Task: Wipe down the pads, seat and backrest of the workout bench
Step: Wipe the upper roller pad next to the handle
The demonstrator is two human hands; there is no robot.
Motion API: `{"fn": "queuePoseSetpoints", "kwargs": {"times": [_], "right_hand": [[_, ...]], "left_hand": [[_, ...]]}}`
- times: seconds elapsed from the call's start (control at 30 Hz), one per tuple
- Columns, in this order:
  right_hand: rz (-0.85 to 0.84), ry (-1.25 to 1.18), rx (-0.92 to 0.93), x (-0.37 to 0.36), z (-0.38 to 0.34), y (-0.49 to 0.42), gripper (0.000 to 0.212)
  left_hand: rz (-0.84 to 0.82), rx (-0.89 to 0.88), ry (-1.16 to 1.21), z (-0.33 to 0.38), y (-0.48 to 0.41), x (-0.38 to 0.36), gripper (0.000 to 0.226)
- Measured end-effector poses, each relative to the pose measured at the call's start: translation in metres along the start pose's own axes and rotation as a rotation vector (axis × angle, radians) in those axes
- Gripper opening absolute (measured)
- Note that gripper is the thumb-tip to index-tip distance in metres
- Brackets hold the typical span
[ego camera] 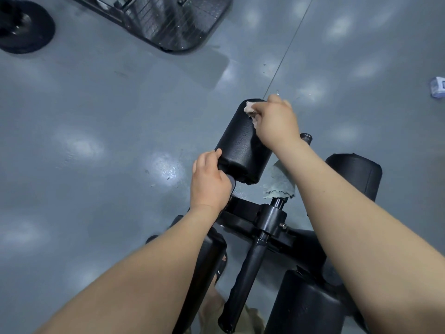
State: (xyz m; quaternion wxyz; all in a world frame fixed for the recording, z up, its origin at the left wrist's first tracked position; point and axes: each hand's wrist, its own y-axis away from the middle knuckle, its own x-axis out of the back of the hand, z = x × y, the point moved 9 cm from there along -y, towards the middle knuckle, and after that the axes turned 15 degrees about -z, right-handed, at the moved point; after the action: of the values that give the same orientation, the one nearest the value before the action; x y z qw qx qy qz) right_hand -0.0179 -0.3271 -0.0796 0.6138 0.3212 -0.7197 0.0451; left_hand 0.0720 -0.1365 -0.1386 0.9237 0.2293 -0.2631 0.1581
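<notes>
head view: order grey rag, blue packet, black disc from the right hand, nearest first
1. grey rag, just below the right hand
2. blue packet, on the floor at far right
3. black disc, top left corner

grey, glossy floor (96, 104) seen from above, with pale patches of reflected light. a thin straight seam (286, 51) runs from 1 o'clock toward the centre. at 10 o'clock, a round black disc-shaped base (24, 27), cut by the edge. at 12 o'clock, the dark ribbed metal footplate (173, 22) of another machine. at 3 o'clock, a small blue-and-white packet (437, 86), well apart from the rest. from centre to 6 o'clock, the black frame of the workout bench (260, 222) stands on the floor. at 6 o'clock, a foot in a black sandal (220, 268) beside the frame. just right of centre, a torn grey cloth (279, 183); whether it lies on the floor or hangs from the frame cannot be told.
</notes>
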Motion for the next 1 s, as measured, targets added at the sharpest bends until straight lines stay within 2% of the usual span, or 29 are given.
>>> {"fn": "queuePoseSetpoints", "kwargs": {"times": [0.23, 0.5, 0.67, 0.83, 0.9, 1.0], "right_hand": [[-0.032, 0.051, 0.095, -0.018, -0.026, 0.037, 0.037], [-0.003, 0.091, 0.116, -0.038, -0.046, 0.077, 0.028], [-0.056, 0.108, 0.127, -0.042, -0.052, 0.091, 0.020], [-0.166, 0.079, 0.223, -0.041, -0.061, 0.104, 0.024], [-0.129, 0.011, 0.194, -0.026, -0.052, 0.098, 0.026], [-0.022, -0.068, 0.047, -0.004, -0.023, 0.077, 0.023]], "left_hand": [[-0.004, 0.001, 0.002, 0.002, 0.001, 0.001, 0.057], [0.012, 0.003, 0.075, 0.002, 0.002, 0.003, 0.057], [0.033, 0.079, 0.124, -0.005, 0.002, 0.003, 0.058], [0.025, 0.102, 0.119, -0.008, 0.001, 0.001, 0.051], [0.026, 0.084, 0.111, -0.008, 0.001, 0.002, 0.053], [0.006, 0.047, 0.082, -0.005, 0.002, 0.001, 0.055]]}}
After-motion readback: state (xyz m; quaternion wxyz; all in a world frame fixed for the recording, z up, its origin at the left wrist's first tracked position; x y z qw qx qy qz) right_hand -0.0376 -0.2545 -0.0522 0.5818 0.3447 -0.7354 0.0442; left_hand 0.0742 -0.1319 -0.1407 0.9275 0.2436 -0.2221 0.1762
